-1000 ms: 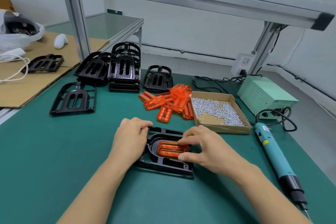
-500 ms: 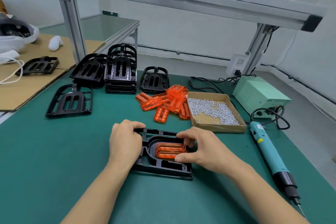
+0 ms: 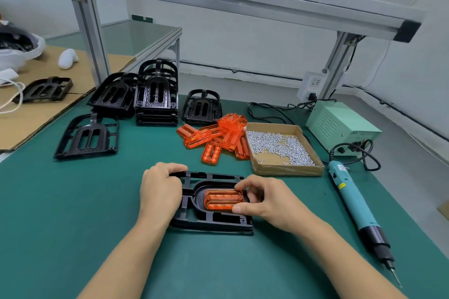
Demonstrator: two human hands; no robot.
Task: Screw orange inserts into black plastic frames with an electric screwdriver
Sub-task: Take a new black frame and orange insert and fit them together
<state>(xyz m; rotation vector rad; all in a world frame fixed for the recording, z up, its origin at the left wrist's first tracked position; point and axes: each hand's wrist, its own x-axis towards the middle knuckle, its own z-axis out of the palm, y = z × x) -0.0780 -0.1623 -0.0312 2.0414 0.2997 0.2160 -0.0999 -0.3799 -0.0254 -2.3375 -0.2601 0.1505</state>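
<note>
Clearly, in the single head view, the step in hand is seating one translucent orange plastic insert (image 3: 223,200) into the rounded recess of the flat black plastic frame (image 3: 213,221) lying on the green tabletop (image 3: 60,213) just in front of the person. To do it well, I judge the insert should be pressed down evenly at both ends until it sits flush and its screw holes line up with those of the frame; a tilted insert would likely let a screw start crooked. The frame should be kept from sliding while this is done, and only then would a screw be fetched from the shallow brown cardboard tray of small silver screws (image 3: 279,148), which sits just beyond the frame to the right. The teal electric screwdriver (image 3: 352,201) lies untouched on the tabletop, well to the right of the frame, its tip pointing toward the person. Spare orange inserts (image 3: 218,136) are heaped beside the tray, and more black frames (image 3: 156,102) are stacked further back. As for pose, the left hand (image 3: 160,192) lies knuckles-up over the frame's left end, its fingers curled round the far left edge and gripping it to steady the piece. The right hand (image 3: 264,199) comes in from the right, thumb at the insert's near edge and forefinger at its far edge, pinching its right end. Both forearms reach forward from the bottom of the view.
</note>
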